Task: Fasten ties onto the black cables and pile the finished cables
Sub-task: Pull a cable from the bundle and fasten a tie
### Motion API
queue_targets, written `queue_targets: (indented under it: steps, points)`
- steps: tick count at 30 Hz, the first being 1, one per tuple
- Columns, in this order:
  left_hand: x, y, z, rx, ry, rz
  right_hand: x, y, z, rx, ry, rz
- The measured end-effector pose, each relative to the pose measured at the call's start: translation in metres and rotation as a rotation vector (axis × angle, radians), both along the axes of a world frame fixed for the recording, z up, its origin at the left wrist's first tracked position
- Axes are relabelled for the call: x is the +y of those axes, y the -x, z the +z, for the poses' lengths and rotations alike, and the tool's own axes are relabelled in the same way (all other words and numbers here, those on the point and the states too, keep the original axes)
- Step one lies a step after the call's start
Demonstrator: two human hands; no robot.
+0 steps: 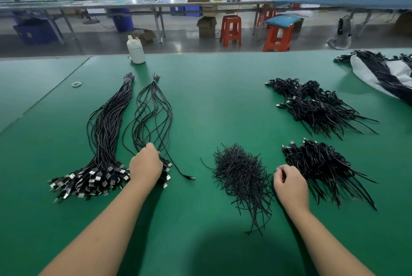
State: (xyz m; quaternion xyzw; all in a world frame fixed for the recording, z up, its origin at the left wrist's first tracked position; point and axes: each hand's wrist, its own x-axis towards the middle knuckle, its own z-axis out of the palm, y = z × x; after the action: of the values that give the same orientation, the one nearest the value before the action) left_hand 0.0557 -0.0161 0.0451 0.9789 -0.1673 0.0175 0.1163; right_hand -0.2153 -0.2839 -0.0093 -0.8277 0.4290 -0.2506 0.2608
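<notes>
On the green surface point(200, 102), the right hand point(289, 186) curls beside the heap of ties point(240, 175), seemingly pinching 1 tie, though I cannot tell for sure. The left hand point(146, 165) closes its fingers over the loose black cables point(153, 110), likely drawing 1 out. Finished cables point(321, 164) sit piled just right of the ties, within easy reach; a 2nd finished pile point(316, 106) lies farther back.

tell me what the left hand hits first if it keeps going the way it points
Probably the loose fan of black cables right under its fingertips; the left hand points away up the table, though depth is hard to judge.
</notes>
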Motion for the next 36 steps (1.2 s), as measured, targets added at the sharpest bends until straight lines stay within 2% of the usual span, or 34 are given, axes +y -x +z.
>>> queue_targets:
  steps: [3,5,9,11,14,17,20,22,25,27,28,30,32,33,36]
  points:
    - [-0.008,0.004,0.005,0.061,0.113,0.008,0.0,0.0,0.0,0.008,0.01,0.003]
    - [-0.015,0.012,0.011,0.097,0.088,-0.037,0.0,0.001,0.001,0.009,0.006,0.002]
    - [-0.027,0.031,0.026,0.221,-0.257,-0.321,0.001,0.001,0.002,0.003,0.002,0.002]
    - [-0.03,0.038,0.034,0.36,-0.343,-0.517,0.0,0.001,0.001,-0.008,-0.004,0.004]
    - [-0.032,0.053,0.048,0.611,-0.34,-0.726,-0.001,0.001,0.002,-0.022,-0.01,0.005]
    - [-0.033,0.062,0.063,0.655,-0.322,-0.763,-0.002,0.002,0.003,-0.044,-0.041,0.004]
    - [-0.028,0.071,0.079,0.812,-0.234,-0.791,0.002,0.004,0.014,-0.074,-0.09,-0.008]
    - [-0.023,0.077,0.091,0.947,-0.138,-0.835,0.019,0.002,0.028,-0.122,-0.106,0.045]
    - [-0.019,0.082,0.107,1.118,0.1,-0.894,0.07,-0.018,0.066,-0.173,-0.053,0.488]
    - [-0.02,0.084,0.116,1.134,0.294,-0.865,0.11,-0.034,0.094,-0.195,-0.219,0.775]
    - [-0.021,0.084,0.12,1.092,0.396,-0.813,0.126,-0.041,0.105,-0.218,-0.355,0.834]
    - [-0.024,0.081,0.123,0.903,0.561,-0.673,0.142,-0.053,0.12,-0.28,-0.536,0.819]
    - [-0.024,0.074,0.121,0.722,0.7,-0.509,0.147,-0.061,0.131,-0.309,-0.586,0.766]
    - [-0.022,0.071,0.119,0.751,0.83,-0.423,0.149,-0.064,0.135,-0.345,-0.614,0.743]
    - [-0.016,0.066,0.112,1.182,1.394,-0.277,0.15,-0.071,0.14,-0.429,-0.646,0.666]
